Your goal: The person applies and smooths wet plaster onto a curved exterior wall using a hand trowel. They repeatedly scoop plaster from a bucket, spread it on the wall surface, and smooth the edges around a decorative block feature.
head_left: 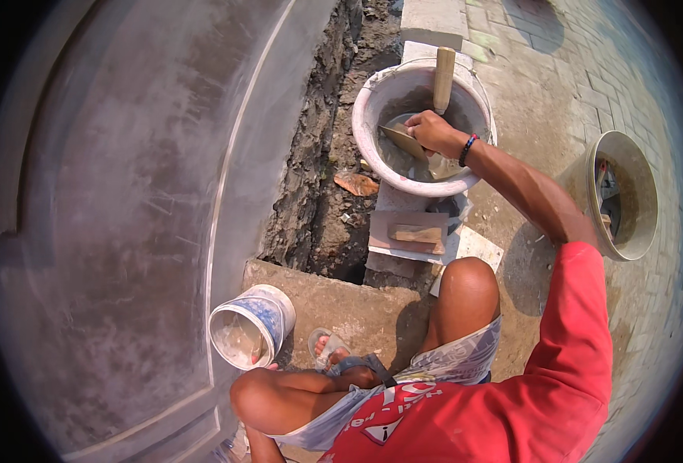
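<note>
My right hand [432, 133] is inside a large whitish bucket [363, 116], closed on a flat, thin scraper-like blade [403, 143]. Wet grey mix [412, 166] lies in the bottom of that bucket. A wooden tool handle [444, 77] sticks up beside my hand; its lower end is hidden. A smaller white and blue bucket [278, 309] tilts toward me near my bent left knee. My left forearm [264, 446] passes behind that knee. Only a bit of my left hand [270, 366] shows, closed at the small bucket's rim; the rest is hidden.
A flat board with a wooden grip [419, 233] lies on blocks by the large bucket. A deep trench [334, 193] runs beside a grey plastered wall [141, 193]. At right stands a pale bucket [644, 197] with tools inside. Paving [600, 100] lies beyond.
</note>
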